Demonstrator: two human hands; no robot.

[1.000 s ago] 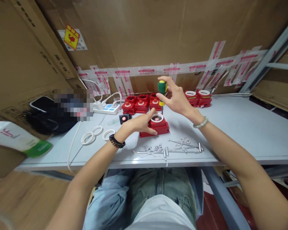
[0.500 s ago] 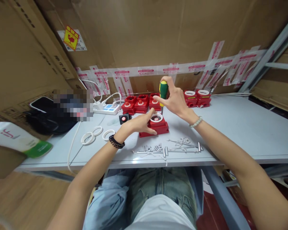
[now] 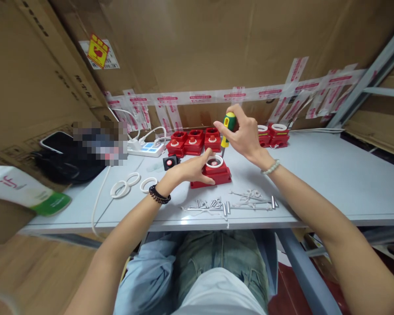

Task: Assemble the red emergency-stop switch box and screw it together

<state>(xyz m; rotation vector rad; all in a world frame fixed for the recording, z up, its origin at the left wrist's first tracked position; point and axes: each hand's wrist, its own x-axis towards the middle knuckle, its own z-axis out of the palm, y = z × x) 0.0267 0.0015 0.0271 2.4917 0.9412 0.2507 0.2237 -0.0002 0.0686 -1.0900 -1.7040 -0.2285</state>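
A red box-shaped housing (image 3: 221,176) with a white ring (image 3: 221,161) on top sits at the middle of the table. My left hand (image 3: 197,168) grips its left side, thumb and fingers spread around it. Above it, my right hand (image 3: 244,133) is closed around a screwdriver (image 3: 228,130) with a green and yellow handle. The handle leans to the right, and its shaft points down at the back of the housing; the tip is hidden behind the ring. Several small screws and metal rods (image 3: 210,204) lie in front of the housing.
More red housings (image 3: 193,143) stand in a group behind, and two with white rings (image 3: 279,135) stand at the right. Loose white rings (image 3: 120,189), a black square part (image 3: 170,163) and a power strip (image 3: 147,149) lie left. A white tube (image 3: 26,190) is at the left edge.
The screwdriver has gone from nearly upright to leaning right, as my right hand shifted slightly right. My left hand and the red housing have stayed in place.
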